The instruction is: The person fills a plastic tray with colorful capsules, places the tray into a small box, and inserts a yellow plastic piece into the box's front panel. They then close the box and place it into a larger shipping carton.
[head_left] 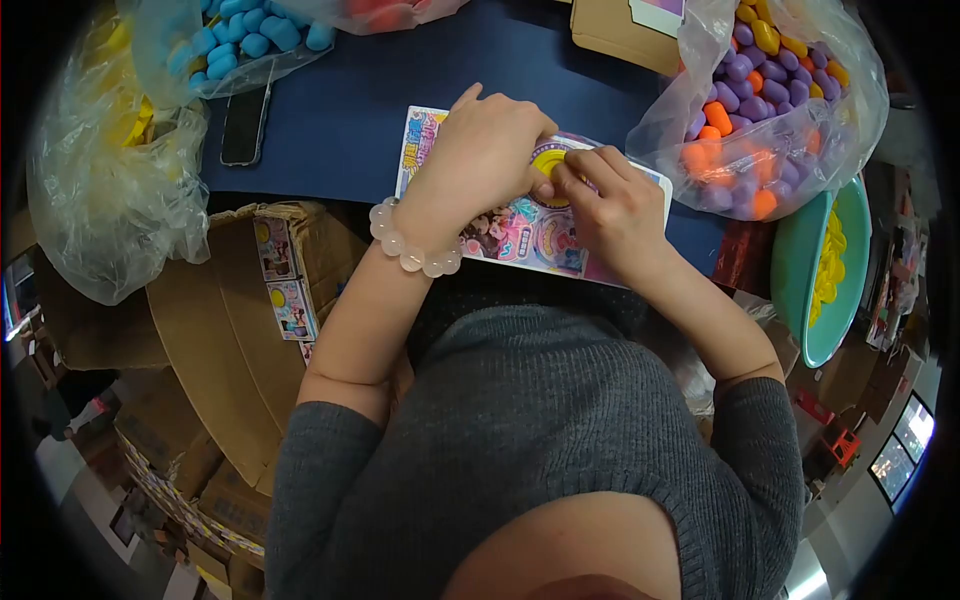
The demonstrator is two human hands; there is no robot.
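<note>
A flat printed box (525, 245) with colorful cartoon pictures lies on the dark blue tabletop, in front of the torso. Set in its face is a round yellow disc (548, 162). My left hand (488, 150), with a bead bracelet at the wrist, lies across the left part of the box; its fingers are apart and partly hidden, and the thumb tip touches the disc's lower edge. My right hand (615, 210) is over the right part, its fingers closed in a pinch at the disc's right edge. The fingertips partly cover the disc.
Clear bags hold blue pieces (255, 30) at upper left and purple and orange pieces (745, 100) at upper right. A black phone (243, 125) lies left. A teal basin (852, 270) with yellow pieces is at right; an open carton (210, 330) stands lower left.
</note>
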